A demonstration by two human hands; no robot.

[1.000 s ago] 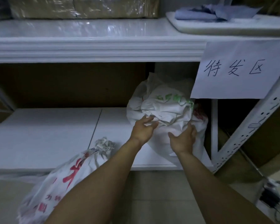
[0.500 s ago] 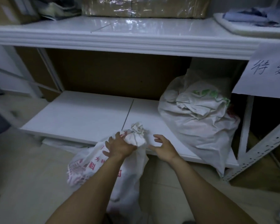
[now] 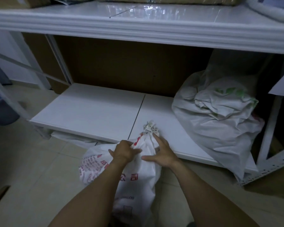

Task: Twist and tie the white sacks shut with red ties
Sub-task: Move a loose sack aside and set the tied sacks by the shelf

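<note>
Head view showed a red-printed sack [image 3: 138, 182] standing on the tiled floor [image 3: 31, 169], leaning against the front edge of the lower shelf [image 3: 92, 112] near its middle seam. Its neck [image 3: 147, 136] was gathered into a crumpled tuft just above that edge. The left hand [image 3: 124, 152] gripped a bunch of fabric just below the neck, fingers curled round it. The right hand [image 3: 161, 154] lay with fingers straight and spread, forefinger touching the neck, holding nothing.

The cloth looked thin, soft and woven, creasing easily, so it would probably twist readily but slip loose if released. The best hold seemed to be the narrow gathered neck, pinched tight under the tuft. The sack bulged and sagged, which suggested a fair load, though its contents were hidden.

A green-printed sack [image 3: 220, 128] sat at the right end of the lower shelf, well apart, its top folded over in loose crumples; its contents could not be seen either. No red tie could be made out on either sack in the dim light.
</note>
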